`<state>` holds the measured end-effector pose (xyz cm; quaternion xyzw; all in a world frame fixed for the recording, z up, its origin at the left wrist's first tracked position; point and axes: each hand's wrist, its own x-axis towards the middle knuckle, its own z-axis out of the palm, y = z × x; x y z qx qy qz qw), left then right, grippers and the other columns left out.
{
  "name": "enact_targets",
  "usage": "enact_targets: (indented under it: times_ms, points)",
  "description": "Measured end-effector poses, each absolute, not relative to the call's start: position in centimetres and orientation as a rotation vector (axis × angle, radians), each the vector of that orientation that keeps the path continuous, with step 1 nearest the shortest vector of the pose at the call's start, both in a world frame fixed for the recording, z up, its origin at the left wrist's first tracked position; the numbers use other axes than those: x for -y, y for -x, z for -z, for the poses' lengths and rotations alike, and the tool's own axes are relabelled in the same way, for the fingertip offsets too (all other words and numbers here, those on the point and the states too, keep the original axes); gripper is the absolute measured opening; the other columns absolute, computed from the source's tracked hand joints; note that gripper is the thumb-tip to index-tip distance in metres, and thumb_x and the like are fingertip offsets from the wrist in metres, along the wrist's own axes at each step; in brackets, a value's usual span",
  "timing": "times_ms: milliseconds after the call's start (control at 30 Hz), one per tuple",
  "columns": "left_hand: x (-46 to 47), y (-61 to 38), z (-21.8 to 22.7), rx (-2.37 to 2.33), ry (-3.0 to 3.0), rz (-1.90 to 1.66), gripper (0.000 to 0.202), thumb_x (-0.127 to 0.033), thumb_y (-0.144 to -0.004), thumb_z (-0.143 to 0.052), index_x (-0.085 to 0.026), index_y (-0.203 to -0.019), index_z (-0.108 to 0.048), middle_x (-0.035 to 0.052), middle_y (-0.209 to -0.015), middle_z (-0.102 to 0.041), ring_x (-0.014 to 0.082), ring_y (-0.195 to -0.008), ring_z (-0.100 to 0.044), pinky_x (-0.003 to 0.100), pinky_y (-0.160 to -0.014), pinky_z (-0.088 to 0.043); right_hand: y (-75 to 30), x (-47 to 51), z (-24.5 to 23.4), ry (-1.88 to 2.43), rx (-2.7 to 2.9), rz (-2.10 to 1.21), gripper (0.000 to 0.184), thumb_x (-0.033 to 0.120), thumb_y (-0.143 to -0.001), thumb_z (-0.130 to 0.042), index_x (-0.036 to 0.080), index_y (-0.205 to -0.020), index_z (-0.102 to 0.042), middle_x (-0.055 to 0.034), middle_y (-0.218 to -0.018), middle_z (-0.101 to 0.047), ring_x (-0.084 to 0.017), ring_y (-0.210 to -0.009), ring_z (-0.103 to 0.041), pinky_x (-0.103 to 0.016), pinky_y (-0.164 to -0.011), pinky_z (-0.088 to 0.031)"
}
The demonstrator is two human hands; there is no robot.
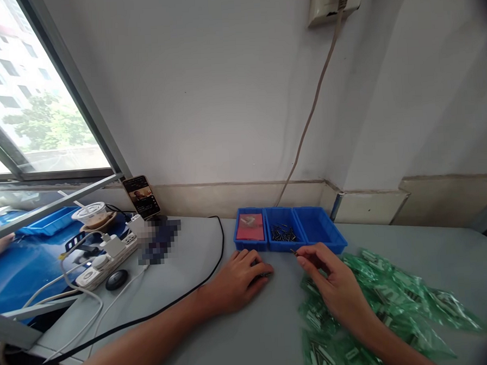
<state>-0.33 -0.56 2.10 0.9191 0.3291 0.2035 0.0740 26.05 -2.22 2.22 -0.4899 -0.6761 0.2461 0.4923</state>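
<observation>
Nearby, blue bins (317, 224), green bags (408, 288), black cable (223, 239)

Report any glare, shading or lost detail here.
Head view: bright window, building outside washed out; head view: glints on the green bags; head view: dark, blurred right edge; head view: piece in the right hand too small to make out.

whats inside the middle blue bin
The middle blue bin holds a loose heap of small metallic-looking pieces. Whatever lies beneath the top ones is covered and cannot be seen.
</observation>
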Motion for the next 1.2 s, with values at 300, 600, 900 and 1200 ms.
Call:
enact_targets:
  times_ms: [300, 600, 900, 1200]
  points:
    - [0.57, 0.36, -1.97, -0.972, -2.76, -0.613, 0.026, -0.029, -0.112, -0.049, -0.027, -0.134, -0.065, 0.0079, -0.117, -0.062, 0.023, -0.105, -0.058, 0.037, -0.097, -0.048, -26.2, 2.28, -2.15, 1.193, 1.649, -0.611, 0.024, 0.049, -0.101, -0.064, 0.027, -0.099, -0.073, -0.0048, -0.094, -0.068, -0.024, -0.085, -0.064, -0.034, -0.075, -0.054]
    - [0.54, 0.38, -2.02, -0.965, -2.741, -0.591, 0.027, -0.03, -0.113, -0.049, -0.027, -0.135, -0.064, 0.0081, -0.118, -0.061, 0.0235, -0.106, -0.057, 0.038, -0.098, -0.047, -25.92, 2.37, -1.8, 1.198, 1.573, -0.775, 0.035, 0.055, -0.102, -0.057, 0.024, -0.106, -0.073, -0.0063, -0.094, -0.075, -0.023, -0.077, -0.066, -0.032, -0.069, -0.056]
    - [0.6, 0.36, -2.15, -0.964, -2.752, -0.599, 0.029, -0.029, -0.112, -0.05, -0.028, -0.139, -0.06, 0.0078, -0.118, -0.062, 0.0231, -0.106, -0.058, 0.037, -0.098, -0.047, -25.84, 2.47, -1.76, 1.165, 1.65, -0.683, 0.02, 0.044, -0.102, -0.062, 0.026, -0.1, -0.069, -0.003, -0.094, -0.069, -0.022, -0.084, -0.064, -0.032, -0.079, -0.053]
    - [0.45, 0.44, -1.83, -0.941, -2.732, -0.604, 0.027, -0.029, -0.112, -0.051, -0.026, -0.137, -0.061, 0.0074, -0.118, -0.061, 0.0227, -0.106, -0.056, 0.037, -0.099, -0.046, -26.09, 2.35, -1.9, 1.227, 1.627, -0.647, 0.025, 0.047, -0.102, -0.059, 0.026, -0.1, -0.072, -0.0039, -0.096, -0.071, -0.024, -0.088, -0.066, -0.034, -0.08, -0.052]
